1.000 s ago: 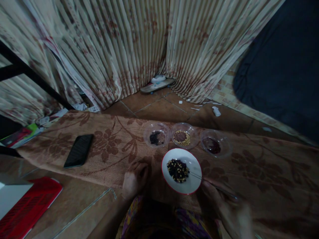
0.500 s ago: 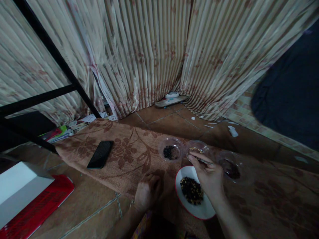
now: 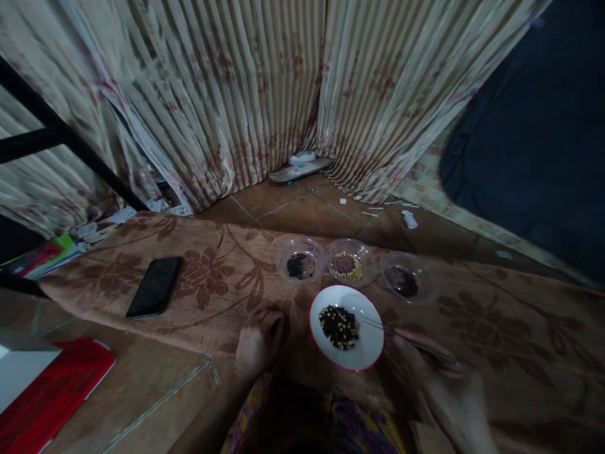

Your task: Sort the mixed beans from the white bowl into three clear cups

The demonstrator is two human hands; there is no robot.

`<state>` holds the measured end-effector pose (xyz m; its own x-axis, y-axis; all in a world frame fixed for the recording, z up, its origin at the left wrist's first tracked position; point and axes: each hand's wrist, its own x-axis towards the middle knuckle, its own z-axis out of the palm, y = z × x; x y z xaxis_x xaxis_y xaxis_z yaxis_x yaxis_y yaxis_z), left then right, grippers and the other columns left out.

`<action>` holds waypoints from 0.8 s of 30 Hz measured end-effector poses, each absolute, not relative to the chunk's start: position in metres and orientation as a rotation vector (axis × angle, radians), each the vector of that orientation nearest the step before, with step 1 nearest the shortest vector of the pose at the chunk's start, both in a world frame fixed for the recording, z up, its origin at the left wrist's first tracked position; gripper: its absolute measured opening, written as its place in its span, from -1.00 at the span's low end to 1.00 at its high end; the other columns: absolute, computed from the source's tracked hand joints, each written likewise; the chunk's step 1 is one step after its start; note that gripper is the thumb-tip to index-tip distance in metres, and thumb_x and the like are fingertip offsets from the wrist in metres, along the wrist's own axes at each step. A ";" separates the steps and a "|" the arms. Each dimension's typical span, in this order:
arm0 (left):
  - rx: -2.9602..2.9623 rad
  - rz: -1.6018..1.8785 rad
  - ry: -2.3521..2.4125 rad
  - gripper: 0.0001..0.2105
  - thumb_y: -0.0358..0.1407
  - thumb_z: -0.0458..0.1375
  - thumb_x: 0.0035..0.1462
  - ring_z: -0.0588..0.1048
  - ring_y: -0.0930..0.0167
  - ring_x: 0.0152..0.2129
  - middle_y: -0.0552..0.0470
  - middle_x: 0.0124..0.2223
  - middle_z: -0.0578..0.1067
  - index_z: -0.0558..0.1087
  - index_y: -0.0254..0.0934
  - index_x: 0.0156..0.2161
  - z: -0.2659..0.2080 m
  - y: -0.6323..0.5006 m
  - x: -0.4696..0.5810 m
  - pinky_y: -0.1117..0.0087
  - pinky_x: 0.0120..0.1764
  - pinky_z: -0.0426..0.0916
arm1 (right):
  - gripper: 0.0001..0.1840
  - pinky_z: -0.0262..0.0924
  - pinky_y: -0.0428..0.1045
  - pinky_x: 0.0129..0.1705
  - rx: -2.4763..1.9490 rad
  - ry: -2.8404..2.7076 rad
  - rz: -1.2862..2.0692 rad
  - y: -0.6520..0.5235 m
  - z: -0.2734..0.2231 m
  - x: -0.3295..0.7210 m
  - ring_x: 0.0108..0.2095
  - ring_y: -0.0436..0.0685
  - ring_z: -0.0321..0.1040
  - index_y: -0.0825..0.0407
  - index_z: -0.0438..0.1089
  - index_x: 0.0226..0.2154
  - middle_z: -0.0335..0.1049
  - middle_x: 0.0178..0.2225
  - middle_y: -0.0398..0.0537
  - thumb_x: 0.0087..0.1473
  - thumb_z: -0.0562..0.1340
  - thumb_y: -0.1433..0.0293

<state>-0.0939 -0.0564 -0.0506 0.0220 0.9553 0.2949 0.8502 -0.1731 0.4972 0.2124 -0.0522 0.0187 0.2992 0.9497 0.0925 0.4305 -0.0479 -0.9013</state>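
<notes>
In my right hand (image 3: 428,362), partly blurred, are metal tweezers (image 3: 416,345) whose tips reach over the right side of a white bowl (image 3: 371,347) with a red rim. A mixed heap of dark and yellow beans (image 3: 339,328) lies in that bowl. My left hand (image 3: 259,340) rests on the cloth left of the bowl, fingers curled in, with nothing visible in it. Behind the bowl stand three clear plastic cups: one with black beans (image 3: 299,266), one with yellow beans (image 3: 352,271) and one with dark red beans (image 3: 401,282).
A patterned brown cloth (image 3: 212,315) covers the long low surface. On its left lies a phone (image 3: 155,287). A red item (image 3: 70,378) and a white box (image 3: 23,378) are at lower left. Behind are a striped curtain (image 3: 265,94) and a skateboard (image 3: 300,170) on the floor.
My right hand with the tweezers has moved from over the middle cup toward me and right, to the bowl's right side. The view has shifted; my left hand stays on the cloth.
</notes>
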 end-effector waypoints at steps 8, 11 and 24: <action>2.106 0.836 1.939 -0.87 -0.33 0.07 0.24 0.52 0.37 -0.31 0.02 -0.29 0.56 0.48 -0.21 -0.26 -0.049 -0.055 -0.092 0.38 -0.24 0.39 | -0.67 0.43 0.00 -0.18 -1.677 -1.522 0.799 -0.072 0.002 0.229 -0.19 0.19 0.52 -0.01 0.59 -0.30 0.57 -0.19 0.03 0.02 0.31 0.09; 2.113 0.837 1.949 -0.87 -0.33 0.07 0.24 0.52 0.37 -0.31 0.01 -0.28 0.57 0.49 -0.21 -0.24 -0.050 -0.055 -0.092 0.39 -0.23 0.39 | -0.67 0.43 0.00 -0.21 -1.641 -1.563 0.789 -0.070 -0.002 0.225 -0.21 0.19 0.52 -0.02 0.59 -0.33 0.55 -0.18 0.04 0.02 0.31 0.08; 2.129 0.809 1.984 -0.85 -0.32 0.07 0.25 0.51 0.38 -0.33 0.02 -0.30 0.56 0.50 -0.21 -0.24 -0.050 -0.055 -0.092 0.40 -0.26 0.39 | -0.65 0.39 0.06 -0.12 -1.712 -1.505 0.777 -0.072 -0.011 0.219 -0.18 0.21 0.51 -0.04 0.58 -0.29 0.56 -0.19 0.01 0.04 0.30 0.05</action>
